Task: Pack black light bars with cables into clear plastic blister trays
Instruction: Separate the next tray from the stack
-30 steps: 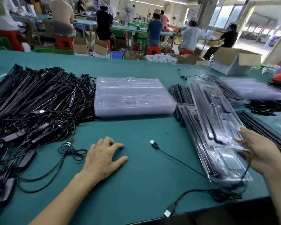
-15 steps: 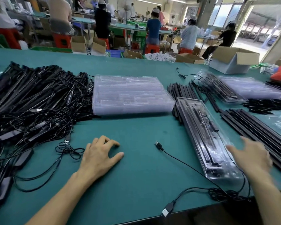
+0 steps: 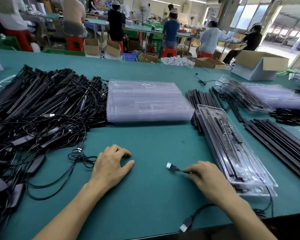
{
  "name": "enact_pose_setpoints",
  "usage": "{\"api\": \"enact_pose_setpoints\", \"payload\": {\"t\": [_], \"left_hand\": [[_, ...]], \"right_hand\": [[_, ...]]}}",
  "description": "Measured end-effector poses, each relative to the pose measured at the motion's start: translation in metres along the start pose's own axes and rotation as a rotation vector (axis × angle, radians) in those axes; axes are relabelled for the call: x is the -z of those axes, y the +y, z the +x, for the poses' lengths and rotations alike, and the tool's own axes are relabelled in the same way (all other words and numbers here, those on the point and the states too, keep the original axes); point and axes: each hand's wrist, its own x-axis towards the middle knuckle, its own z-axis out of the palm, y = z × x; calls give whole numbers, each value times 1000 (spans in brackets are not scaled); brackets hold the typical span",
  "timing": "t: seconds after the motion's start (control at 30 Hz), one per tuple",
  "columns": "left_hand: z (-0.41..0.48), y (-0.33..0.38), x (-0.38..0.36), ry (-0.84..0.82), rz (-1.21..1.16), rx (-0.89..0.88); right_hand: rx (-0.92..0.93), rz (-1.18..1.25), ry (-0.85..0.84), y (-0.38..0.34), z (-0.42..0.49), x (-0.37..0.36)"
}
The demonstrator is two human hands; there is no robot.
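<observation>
Head view: the right hand (image 3: 210,181) has let go of the filled blister tray (image 3: 232,153), which a second ago it held lifted. The tray now lies flat on the pile just outboard of that hand, to the far side of its knuckles. The hand has crossed inward and pinches a USB cable (image 3: 180,171) between thumb and fingertips just behind its silver USB plug (image 3: 170,165), which sticks out toward the left hand. The plug is blurred, so I judge the cable is being drawn along.

The left hand (image 3: 111,168) has not moved. It rests palm down on the green table (image 3: 154,139), fingers loosely curled, holding nothing.

By my reading, one tray is set down but its trailing lead is loose, so tucking the cable away looks like the step in hand.

The tray is clear and long, with black bars lying lengthwise inside and glare across its lid. Its near end overhangs a thin black lead that runs off past the right wrist to a second plug (image 3: 185,226) at the table edge. A stack of empty trays (image 3: 147,101) sits beyond both hands, and the tangled light bars with cables (image 3: 42,110) lie outboard of the left hand.
</observation>
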Motion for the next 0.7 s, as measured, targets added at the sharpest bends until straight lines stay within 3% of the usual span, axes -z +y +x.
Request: {"api": "enact_pose_setpoints", "payload": {"t": [0.2, 0.4, 0.5, 0.7], "left_hand": [[5, -2, 4, 14, -98, 15], [26, -12, 4, 106, -132, 59], [48, -18, 2, 260, -224, 131], [93, -37, -2, 557, -642, 386]], "right_hand": [[51, 176, -384, 4, -21, 26], [180, 246, 7, -42, 56, 26], [265, 280, 39, -78, 113, 15], [307, 349, 143, -139, 199, -7]]}}
